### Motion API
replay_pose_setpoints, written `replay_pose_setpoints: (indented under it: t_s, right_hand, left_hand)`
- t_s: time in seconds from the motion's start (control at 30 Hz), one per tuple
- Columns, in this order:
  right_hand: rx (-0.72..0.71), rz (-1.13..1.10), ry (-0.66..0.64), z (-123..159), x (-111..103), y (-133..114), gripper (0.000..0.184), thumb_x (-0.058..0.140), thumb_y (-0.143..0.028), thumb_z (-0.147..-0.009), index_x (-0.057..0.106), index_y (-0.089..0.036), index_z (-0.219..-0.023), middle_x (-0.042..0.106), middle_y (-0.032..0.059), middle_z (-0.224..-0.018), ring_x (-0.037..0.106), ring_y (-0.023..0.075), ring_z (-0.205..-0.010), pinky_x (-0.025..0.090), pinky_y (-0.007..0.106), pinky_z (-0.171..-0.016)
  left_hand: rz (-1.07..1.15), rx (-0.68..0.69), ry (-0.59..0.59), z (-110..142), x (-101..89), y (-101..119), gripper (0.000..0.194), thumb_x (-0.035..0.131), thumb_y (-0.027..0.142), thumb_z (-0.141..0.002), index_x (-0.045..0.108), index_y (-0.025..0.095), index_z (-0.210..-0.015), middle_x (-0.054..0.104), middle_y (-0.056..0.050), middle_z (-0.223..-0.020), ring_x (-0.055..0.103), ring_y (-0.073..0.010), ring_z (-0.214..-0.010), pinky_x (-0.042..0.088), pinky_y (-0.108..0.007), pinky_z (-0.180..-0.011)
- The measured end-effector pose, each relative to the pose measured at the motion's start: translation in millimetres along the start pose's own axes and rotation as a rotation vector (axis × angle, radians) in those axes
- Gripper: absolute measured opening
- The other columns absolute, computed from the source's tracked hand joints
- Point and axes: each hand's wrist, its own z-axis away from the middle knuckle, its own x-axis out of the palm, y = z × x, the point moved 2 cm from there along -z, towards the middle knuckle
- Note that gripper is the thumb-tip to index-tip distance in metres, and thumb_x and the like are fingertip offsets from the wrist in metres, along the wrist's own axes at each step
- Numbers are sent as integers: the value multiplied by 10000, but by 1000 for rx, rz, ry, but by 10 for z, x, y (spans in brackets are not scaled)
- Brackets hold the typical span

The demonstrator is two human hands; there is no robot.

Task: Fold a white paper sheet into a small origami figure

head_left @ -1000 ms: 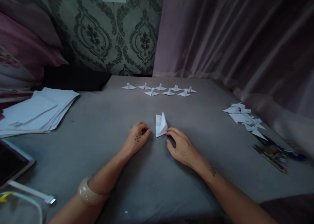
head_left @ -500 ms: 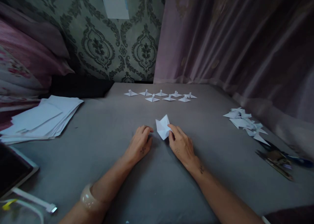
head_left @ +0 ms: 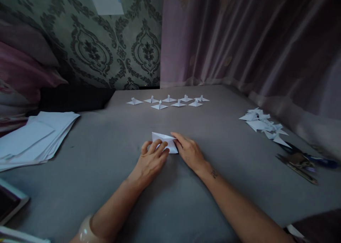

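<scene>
A partly folded piece of white paper (head_left: 162, 137) lies on the grey tabletop in front of me, its creases and a raised flap showing. My left hand (head_left: 154, 157) rests over its near side with the fingers apart and slightly bent, covering part of it. At the paper's right corner, my right hand (head_left: 190, 152) pinches the edge between thumb and fingers. Farther back stand several small folded paper figures (head_left: 159, 106) in two rows, each with flat wings and an upright middle.
A stack of white paper sheets (head_left: 32, 136) lies at the left, above a dark-screened device (head_left: 10, 204). To the right are a pile of folded paper pieces (head_left: 262, 122) and some tools (head_left: 298, 166). A patterned wall (head_left: 101, 47) and a pink curtain (head_left: 186, 40) border the table.
The paper has turned and come lower, now lying flatter. My left hand has moved from beside it onto its near side. The whole view has shifted slightly.
</scene>
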Motion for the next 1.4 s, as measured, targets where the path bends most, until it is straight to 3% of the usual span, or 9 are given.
replay_pose_setpoints:
  t_s: [0.2,0.43,0.53,0.6,0.67,0.8,1.03,1.2,1.4]
  right_hand:
    - [160,-196,61,-43,23,78,317,501,-164,-863,631,-247,-1140,708,23,-1063,662,154,-948,499,294,-875]
    - [168,-301,32,-27,18,113,336,490,-137,-845,608,-239,-1143,706,19,-1023,654,133,-918,493,280,-861]
    - [153,-202,86,52,-92,61,419,447,-61,-806,556,-214,-1180,661,48,-1091,628,135,-947,488,277,-854]
    - [156,-84,103,134,-172,4,356,437,-55,-802,591,-197,-1090,654,49,-1015,616,148,-914,483,279,-826]
    - [106,6,-7,220,-211,-79,311,429,-47,-805,640,-212,-962,642,28,-955,610,139,-853,475,259,-787]
    - [8,151,-178,350,-226,-248,337,446,-46,-817,665,-229,-996,622,28,-941,589,147,-863,453,259,-782]
    - [-115,365,-262,442,-204,-358,294,439,-64,-836,652,-192,-993,602,68,-906,535,211,-883,432,344,-789]
    - [-47,333,-203,436,-157,-303,219,462,-137,-874,654,-199,-959,603,63,-886,539,211,-889,424,343,-782]
    - [87,263,-156,369,-100,-217,136,512,-250,-899,642,-217,-880,613,34,-873,560,190,-856,422,312,-756]
  left_hand:
    - [67,24,-173,2,19,-28,277,384,103,-938,617,187,-1060,680,-61,-1105,535,-227,-1099,256,-431,-974]
    - [58,58,-186,9,-3,-68,271,374,114,-952,598,190,-1084,688,-64,-1059,570,-211,-1016,267,-418,-941]
    - [62,57,-230,19,8,-67,244,399,123,-946,605,189,-1060,686,-58,-1027,571,-209,-986,270,-415,-934]
    - [71,59,-261,20,12,-56,227,413,139,-946,607,183,-1055,679,-62,-1048,566,-209,-991,272,-413,-935]
    - [88,62,-277,15,12,-47,228,411,142,-948,608,177,-1057,665,-69,-1105,556,-210,-1033,263,-415,-954]
    - [142,61,-280,5,5,-55,277,368,123,-957,613,187,-1069,670,-63,-1120,559,-196,-1072,254,-421,-992]
    - [168,-2,-323,-31,-32,-16,232,401,166,-954,631,192,-968,691,-46,-978,605,-193,-953,275,-423,-968]
    - [166,-98,-312,-71,-34,19,257,404,247,-964,624,200,-839,686,-33,-898,592,-189,-871,295,-410,-910]
    - [114,-103,-303,-93,-2,53,197,415,170,-935,603,182,-876,659,-48,-876,573,-208,-815,317,-395,-842]
